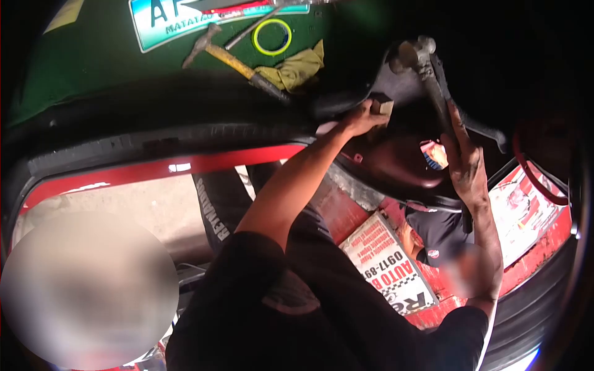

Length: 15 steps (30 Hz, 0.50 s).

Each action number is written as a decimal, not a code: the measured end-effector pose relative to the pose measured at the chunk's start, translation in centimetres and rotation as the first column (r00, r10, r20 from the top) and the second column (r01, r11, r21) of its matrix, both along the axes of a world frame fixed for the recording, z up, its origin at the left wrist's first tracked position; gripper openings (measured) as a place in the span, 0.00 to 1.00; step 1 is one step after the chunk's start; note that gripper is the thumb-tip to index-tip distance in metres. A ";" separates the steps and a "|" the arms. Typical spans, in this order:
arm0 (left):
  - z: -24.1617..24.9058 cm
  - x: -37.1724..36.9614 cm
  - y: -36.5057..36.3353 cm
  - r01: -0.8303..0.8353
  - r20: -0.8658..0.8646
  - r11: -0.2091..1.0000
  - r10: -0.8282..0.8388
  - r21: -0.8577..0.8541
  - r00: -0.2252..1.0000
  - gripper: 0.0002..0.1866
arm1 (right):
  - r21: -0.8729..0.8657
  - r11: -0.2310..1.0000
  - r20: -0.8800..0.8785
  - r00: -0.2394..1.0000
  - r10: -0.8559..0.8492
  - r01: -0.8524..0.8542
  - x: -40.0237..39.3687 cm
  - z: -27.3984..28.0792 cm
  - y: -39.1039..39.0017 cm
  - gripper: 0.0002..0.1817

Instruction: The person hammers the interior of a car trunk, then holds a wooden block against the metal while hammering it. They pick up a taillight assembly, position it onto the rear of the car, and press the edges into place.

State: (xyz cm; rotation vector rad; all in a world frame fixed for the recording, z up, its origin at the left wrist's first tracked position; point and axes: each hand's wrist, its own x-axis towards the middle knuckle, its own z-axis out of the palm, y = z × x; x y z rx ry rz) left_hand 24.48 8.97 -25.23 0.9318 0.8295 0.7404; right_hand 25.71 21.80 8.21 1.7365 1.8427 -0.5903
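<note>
On the green surface (74, 68) at top:
- a hammer (232, 60) with a yellow handle, lying slantwise;
- a yellow-green ring (272, 36) just beside it;
- a crumpled yellow rag (298, 68) touching the hammer's grip end;
- a slim metal rod (250, 29);
- a licence plate (179, 18), partly cut off by the frame edge.

Below these:
- a black tyre (161, 143) running across;
- a red painted strip (173, 167) along it.

Lower right:
- a printed sign (387, 264) with red lettering and a phone number;
- a red wall (532, 250) behind it.

One hammer (232, 60), one green ring (271, 36), two hands.
</note>
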 end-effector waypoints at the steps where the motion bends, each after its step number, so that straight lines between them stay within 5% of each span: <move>1: 0.7 -0.8 0.7 0.097 0.036 0.987 -0.093 -0.131 0.995 0.30 | -0.084 0.983 0.056 0.985 -0.162 0.166 -0.2 0.1 -0.3 0.31; 2: 1.1 -1.2 0.7 0.193 0.083 0.949 -0.178 -0.249 0.981 0.30 | -0.149 0.933 0.124 0.942 -0.312 0.329 -0.3 0.1 -0.6 0.30; 3: 1.1 -1.3 0.6 0.152 0.042 0.972 -0.146 -0.182 0.988 0.29 | -0.019 0.985 -0.101 0.981 0.168 -0.171 4.1 -1.3 -2.9 0.29; 4: 1.1 -1.4 0.9 0.147 0.044 0.974 -0.142 -0.171 0.989 0.29 | -0.009 0.984 -0.096 0.980 0.174 -0.176 4.1 -1.5 -3.2 0.29; 6: 1.9 -1.9 0.3 0.103 0.151 0.943 -0.057 -0.316 0.987 0.28 | -0.254 0.964 0.177 0.976 0.129 -0.081 3.1 -1.3 -3.2 0.29; 7: 2.1 -2.3 0.2 0.114 0.145 0.947 -0.073 -0.299 0.987 0.28 | -0.212 0.968 0.149 0.983 -0.103 0.133 2.2 -1.1 -1.9 0.30; 8: 2.0 -2.8 0.4 0.126 0.134 0.954 -0.092 -0.272 0.987 0.28 | -0.195 0.974 0.141 0.986 -0.088 0.115 2.0 -1.2 -1.4 0.30; 10: 2.5 -2.3 0.5 0.093 0.120 0.964 -0.065 -0.248 0.991 0.27 | -0.008 0.999 -0.142 0.989 0.033 -0.034 1.6 0.3 -1.7 0.32; 11: 2.9 -2.0 0.1 0.085 0.096 0.973 -0.065 -0.214 0.993 0.26 | -0.075 0.995 -0.009 0.998 -0.069 0.068 1.0 1.3 -1.8 0.33; 14: 4.9 -4.3 1.3 0.135 0.093 0.977 -0.121 -0.165 0.988 0.24 | -0.109 0.941 0.026 0.948 -0.319 0.319 -1.7 3.4 -1.4 0.33; 15: 5.2 -5.1 1.9 0.128 0.195 0.987 -0.106 -0.102 0.975 0.22 | -0.129 0.934 0.084 0.942 -0.325 0.333 -2.4 4.3 -1.0 0.33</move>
